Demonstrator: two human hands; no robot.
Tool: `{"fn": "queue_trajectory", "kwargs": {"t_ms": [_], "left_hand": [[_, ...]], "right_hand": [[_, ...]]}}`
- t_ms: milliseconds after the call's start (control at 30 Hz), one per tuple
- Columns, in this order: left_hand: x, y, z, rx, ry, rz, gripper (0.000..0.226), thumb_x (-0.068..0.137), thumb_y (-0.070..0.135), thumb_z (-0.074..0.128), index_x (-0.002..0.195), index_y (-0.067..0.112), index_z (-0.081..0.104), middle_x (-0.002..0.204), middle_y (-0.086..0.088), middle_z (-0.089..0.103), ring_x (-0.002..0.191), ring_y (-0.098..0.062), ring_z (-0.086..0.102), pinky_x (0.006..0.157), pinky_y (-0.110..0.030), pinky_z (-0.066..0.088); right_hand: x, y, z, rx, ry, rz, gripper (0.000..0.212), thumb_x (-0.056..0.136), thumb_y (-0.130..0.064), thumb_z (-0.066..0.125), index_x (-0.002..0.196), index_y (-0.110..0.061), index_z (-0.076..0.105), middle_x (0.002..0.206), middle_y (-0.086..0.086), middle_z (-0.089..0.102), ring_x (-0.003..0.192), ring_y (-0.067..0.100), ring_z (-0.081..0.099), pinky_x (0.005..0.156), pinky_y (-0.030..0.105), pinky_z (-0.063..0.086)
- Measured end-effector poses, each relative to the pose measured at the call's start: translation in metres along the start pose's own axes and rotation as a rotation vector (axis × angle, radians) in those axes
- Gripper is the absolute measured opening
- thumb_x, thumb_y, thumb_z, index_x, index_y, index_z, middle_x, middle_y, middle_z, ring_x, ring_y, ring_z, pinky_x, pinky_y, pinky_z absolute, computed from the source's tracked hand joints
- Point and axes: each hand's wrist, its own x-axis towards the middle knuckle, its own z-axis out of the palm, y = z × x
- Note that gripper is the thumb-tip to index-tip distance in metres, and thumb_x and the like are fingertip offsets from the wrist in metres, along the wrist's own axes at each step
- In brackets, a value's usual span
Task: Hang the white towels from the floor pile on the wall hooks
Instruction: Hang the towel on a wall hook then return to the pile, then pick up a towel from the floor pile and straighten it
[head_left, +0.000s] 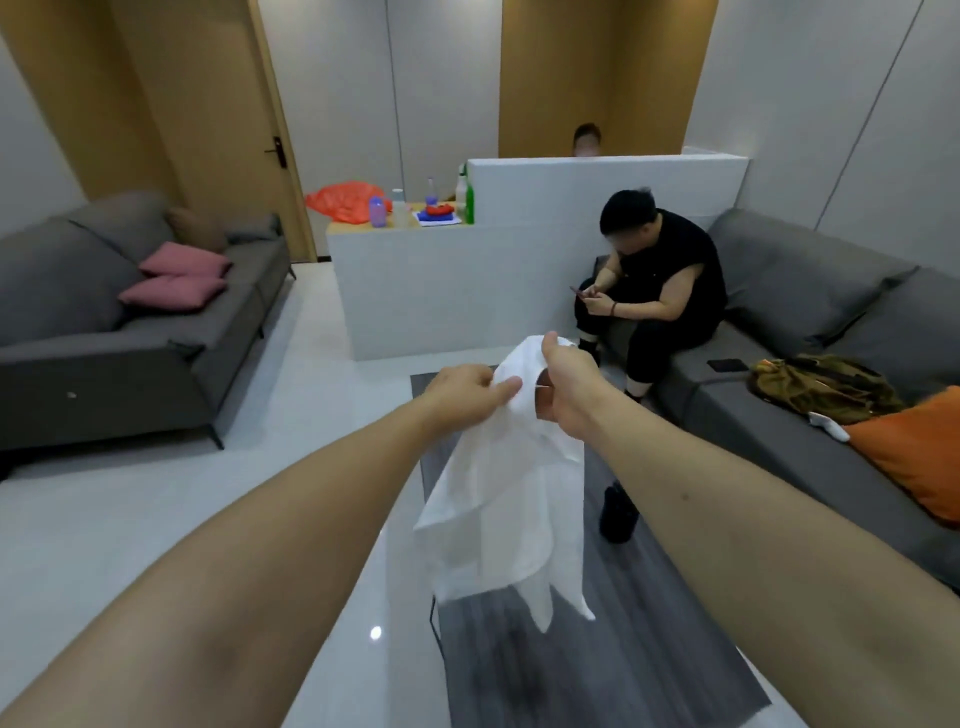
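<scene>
White towel (511, 499), thin and soft with creased folds, hangs in mid-air in front of the person, above a grey wood-grain rug (587, 670) and glossy pale floor tiles (171, 519). Its top edge is bunched between both hands; the rest drapes down in loose, pointed corners. The left hand (467, 392) pinches a fold of the cloth between thumb and curled fingers. The right hand (569, 379) has its grip curled round the upper hem, thumb up, the cloth wrapped over the knuckles. A dark cylindrical bottle (618, 514) stands on the rug just beside the towel's right edge. Grey fabric sofas (104, 332) flank the room, one with two pink cushions (179, 278), the other with an orange cushion (914, 452) and a seated person in black (660, 291).
</scene>
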Motion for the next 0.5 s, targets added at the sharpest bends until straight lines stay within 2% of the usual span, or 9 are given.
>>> {"fn": "queue_trajectory", "kwargs": {"t_ms": [67,133,233,300,367,400,433,500], "left_hand": [[0.004,-0.002,0.0,-0.012,0.045,-0.035,0.029,0.094,0.049,0.053,0.086,0.022,0.063,0.089,0.004,0.063,0.088,-0.019,0.059,0.078,-0.032,0.05],[0.009,-0.001,-0.002,-0.023,0.117,-0.074,0.03,0.095,0.043,0.054,0.077,0.019,0.061,0.083,0.001,0.061,0.086,-0.023,0.059,0.077,-0.033,0.048],[0.016,0.008,-0.005,-0.039,0.179,-0.131,0.028,0.098,0.037,0.049,0.09,0.014,0.064,0.093,-0.003,0.063,0.092,-0.026,0.06,0.082,-0.036,0.05],[0.019,0.017,-0.007,-0.035,0.258,-0.18,0.028,0.099,0.037,0.046,0.096,0.015,0.063,0.102,-0.008,0.064,0.098,-0.029,0.06,0.087,-0.037,0.05],[0.024,0.025,-0.009,-0.059,0.327,-0.218,0.028,0.1,0.036,0.045,0.09,0.015,0.061,0.103,-0.012,0.065,0.099,-0.032,0.061,0.08,-0.034,0.048],[0.027,0.03,-0.009,-0.085,0.352,-0.236,0.03,0.101,0.035,0.045,0.09,0.013,0.062,0.099,-0.012,0.064,0.096,-0.032,0.06,0.075,-0.033,0.045],[0.03,0.035,-0.009,-0.124,0.374,-0.259,0.031,0.101,0.035,0.046,0.091,0.011,0.063,0.094,-0.011,0.062,0.091,-0.032,0.06,0.071,-0.032,0.043],[0.036,0.044,-0.008,-0.248,0.415,-0.3,0.031,0.1,0.034,0.049,0.091,0.009,0.065,0.09,-0.008,0.06,0.086,-0.03,0.059,0.071,-0.03,0.045]], "right_hand": [[0.007,-0.003,0.005,0.023,-0.07,0.028,0.037,0.105,-0.041,0.037,0.114,-0.011,0.056,0.095,0.017,0.074,0.078,0.031,0.074,0.06,0.04,0.059],[0.012,-0.004,0.006,0.058,-0.126,0.03,0.037,0.107,-0.034,0.036,0.111,-0.004,0.056,0.096,0.021,0.072,0.078,0.032,0.073,0.062,0.04,0.059],[0.019,-0.011,-0.003,0.076,-0.239,0.04,0.034,0.106,-0.028,0.042,0.111,0.001,0.058,0.099,0.022,0.071,0.082,0.031,0.071,0.068,0.039,0.059],[0.024,-0.018,-0.011,-0.014,-0.317,0.031,0.033,0.102,-0.029,0.051,0.108,0.002,0.062,0.097,0.02,0.072,0.082,0.03,0.071,0.071,0.039,0.06],[0.029,-0.027,-0.017,-0.158,-0.295,-0.019,0.022,0.098,-0.021,0.058,0.103,0.0,0.063,0.092,0.019,0.069,0.078,0.03,0.068,0.07,0.038,0.061],[0.03,-0.029,-0.019,-0.218,-0.262,-0.066,0.01,0.096,-0.011,0.057,0.1,-0.003,0.06,0.092,0.019,0.066,0.076,0.029,0.066,0.067,0.037,0.06],[0.032,-0.031,-0.022,-0.271,-0.215,-0.126,0.009,0.093,-0.002,0.054,0.101,-0.006,0.056,0.094,0.017,0.063,0.076,0.028,0.064,0.064,0.036,0.058],[0.038,-0.029,-0.029,-0.399,-0.181,-0.278,0.032,0.086,0.005,0.048,0.11,-0.016,0.05,0.107,0.013,0.06,0.079,0.026,0.062,0.063,0.035,0.057]]}}
